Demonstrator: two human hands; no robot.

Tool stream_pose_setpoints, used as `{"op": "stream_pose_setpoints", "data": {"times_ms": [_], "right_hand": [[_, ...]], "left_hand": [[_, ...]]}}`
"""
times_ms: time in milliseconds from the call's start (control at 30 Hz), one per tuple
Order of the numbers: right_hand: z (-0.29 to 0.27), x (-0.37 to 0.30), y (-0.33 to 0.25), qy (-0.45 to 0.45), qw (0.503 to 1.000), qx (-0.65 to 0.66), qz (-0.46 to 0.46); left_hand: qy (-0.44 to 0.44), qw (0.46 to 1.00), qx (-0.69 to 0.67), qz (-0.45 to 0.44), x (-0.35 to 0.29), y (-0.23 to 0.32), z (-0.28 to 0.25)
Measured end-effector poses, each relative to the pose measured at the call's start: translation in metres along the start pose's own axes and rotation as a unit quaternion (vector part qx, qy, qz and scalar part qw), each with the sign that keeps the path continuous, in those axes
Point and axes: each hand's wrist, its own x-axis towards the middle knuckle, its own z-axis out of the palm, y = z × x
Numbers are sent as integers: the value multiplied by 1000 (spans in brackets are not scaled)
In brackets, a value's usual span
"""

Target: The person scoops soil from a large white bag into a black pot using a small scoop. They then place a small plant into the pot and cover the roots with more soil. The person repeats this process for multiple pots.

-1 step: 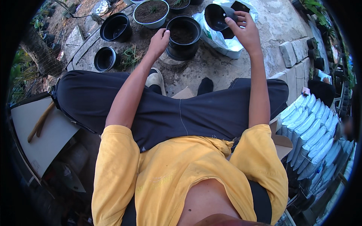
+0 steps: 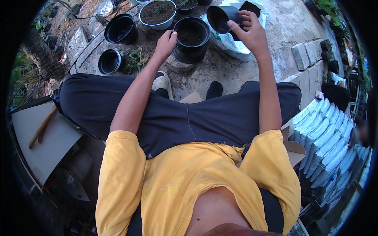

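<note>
Aslant, small pot (image 2: 227, 18) in right hand (image 2: 252, 35); soil (image 2: 189, 37) in large pot (image 2: 192, 48).

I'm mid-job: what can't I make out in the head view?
Head view: part of the opening of the white bag, hidden behind the held pot and right hand.
Same view: the held pot's base, largely covered by that hand.
Same view: the dark plant pot at top, cut by the upper edge.

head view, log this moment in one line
left hand: touching black pot; right hand: holding smaller pot, tilted; white sack: beside black pot
</note>
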Motion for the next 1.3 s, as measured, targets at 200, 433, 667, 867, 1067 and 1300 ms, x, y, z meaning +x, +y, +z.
{"op": "stream_pose_setpoints", "data": {"times_ms": [200,433,667,867,1067,1300], "right_hand": [[14,0,27,157,923,-337,-105],[48,-2,120,-4,931,-364,21],[95,-8,161,-161,930,-321,80],[73,9,166,-124,972,-119,163],[15,21,121,-37,964,-20,261],[-30,14,57,46,976,-77,201]], "left_hand": [[-4,1000,-3,-7,-5,6,-3],[-6,1000,-3,0,0,2,0],[-13,1000,-19,-3,-4,6,0],[-44,998,-21,-29,-6,11,-6],[18,999,-23,-16,-6,6,0],[3,999,-21,-28,-1,4,6]]}}
